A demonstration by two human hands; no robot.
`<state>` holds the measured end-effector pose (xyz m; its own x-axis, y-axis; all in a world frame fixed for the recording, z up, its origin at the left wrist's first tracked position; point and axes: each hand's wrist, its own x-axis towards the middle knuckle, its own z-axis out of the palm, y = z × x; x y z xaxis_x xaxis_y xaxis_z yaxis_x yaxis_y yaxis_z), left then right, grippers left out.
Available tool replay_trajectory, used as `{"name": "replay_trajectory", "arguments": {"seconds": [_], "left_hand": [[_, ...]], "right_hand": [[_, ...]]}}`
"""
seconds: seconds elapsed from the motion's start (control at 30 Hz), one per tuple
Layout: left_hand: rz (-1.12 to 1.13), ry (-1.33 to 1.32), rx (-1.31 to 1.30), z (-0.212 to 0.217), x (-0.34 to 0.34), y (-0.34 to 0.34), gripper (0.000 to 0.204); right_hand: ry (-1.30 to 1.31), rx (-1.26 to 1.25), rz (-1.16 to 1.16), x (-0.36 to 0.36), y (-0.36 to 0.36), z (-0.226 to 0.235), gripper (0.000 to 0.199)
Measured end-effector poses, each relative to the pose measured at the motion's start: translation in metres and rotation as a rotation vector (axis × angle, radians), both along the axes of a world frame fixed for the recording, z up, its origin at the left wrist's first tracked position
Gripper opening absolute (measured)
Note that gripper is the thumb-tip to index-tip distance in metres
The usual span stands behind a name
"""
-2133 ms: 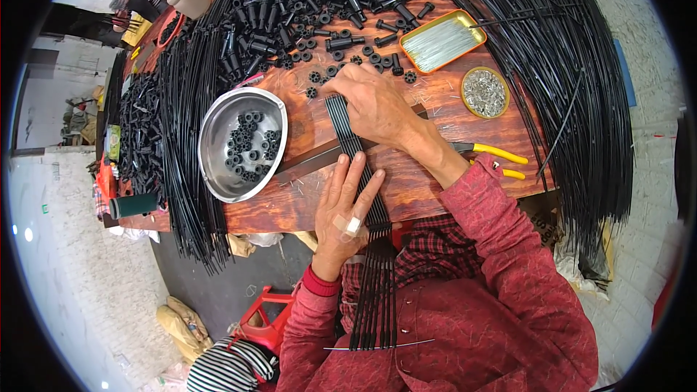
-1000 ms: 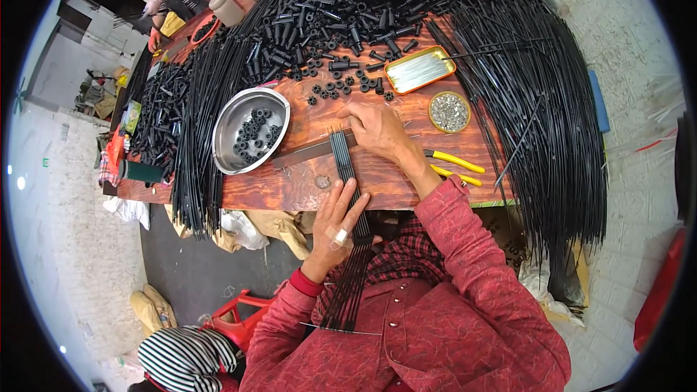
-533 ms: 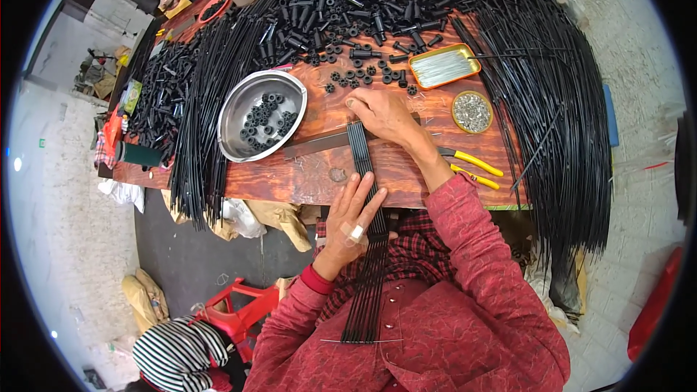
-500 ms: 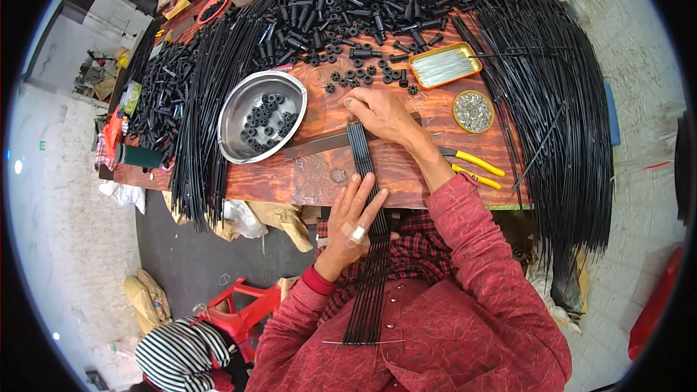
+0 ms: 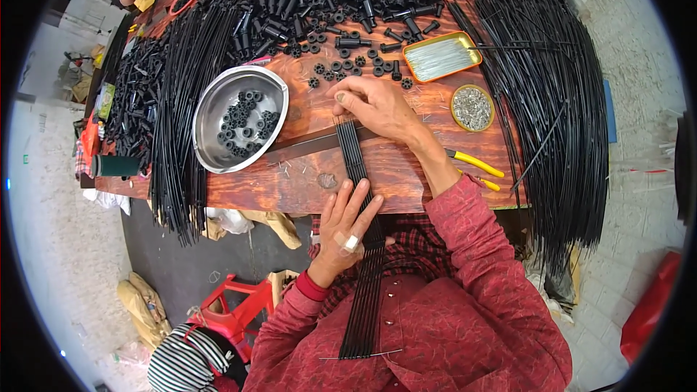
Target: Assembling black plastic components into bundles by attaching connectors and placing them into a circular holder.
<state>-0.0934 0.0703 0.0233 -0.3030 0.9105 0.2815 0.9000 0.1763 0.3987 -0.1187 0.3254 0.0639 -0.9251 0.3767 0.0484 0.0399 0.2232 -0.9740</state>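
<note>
Rods [image 5: 351, 152], black and thin, side by side from wooden table [image 5: 290, 199] to red jacket [image 5: 450, 305], left hand [image 5: 343, 236] lying over them, fingers slightly apart, right hand [image 5: 381, 110] curled at their upper ends, fingertips' hold unclear.

A red stool [image 5: 226, 324] near striped cloth [image 5: 176, 364], a tan sack [image 5: 143, 310], a dark green cylinder [image 5: 117, 166].

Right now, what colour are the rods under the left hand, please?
Black rods, clearest in the head view.
</note>
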Motion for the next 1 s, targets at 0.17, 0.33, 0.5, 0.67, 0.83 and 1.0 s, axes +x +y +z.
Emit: {"name": "replay_trajectory", "arguments": {"seconds": [0.17, 0.33, 0.5, 0.67, 0.83, 1.0], "left_hand": [[0.003, -0.006, 0.008, -0.0020, 0.0008, -0.0006, 0.076], [0.016, -0.015, 0.021, -0.0027, 0.0020, 0.0008, 0.075], [0.021, 0.011, 0.026, -0.0032, 0.0024, 0.0014, 0.074], [0.024, -0.009, 0.022, -0.0028, 0.0018, 0.0008, 0.073], [0.015, -0.020, 0.013, -0.0010, 0.0019, -0.0009, 0.075], [0.002, 0.006, 0.000, 0.0015, 0.0027, -0.0009, 0.077]], "right_hand": [[0.017, -0.111, 0.033, -0.0005, 0.0025, -0.0015, 0.026], [0.064, -0.163, -0.024, -0.0015, 0.0008, -0.0037, 0.026], [-0.024, 0.116, 0.022, -0.0019, 0.0033, -0.0071, 0.025], [0.021, 0.059, -0.037, -0.0027, 0.0041, -0.0106, 0.026], [-0.012, 0.097, -0.036, -0.0018, 0.0044, -0.0091, 0.026], [-0.018, 0.179, -0.074, -0.0007, 0.0075, -0.0091, 0.025]]}}
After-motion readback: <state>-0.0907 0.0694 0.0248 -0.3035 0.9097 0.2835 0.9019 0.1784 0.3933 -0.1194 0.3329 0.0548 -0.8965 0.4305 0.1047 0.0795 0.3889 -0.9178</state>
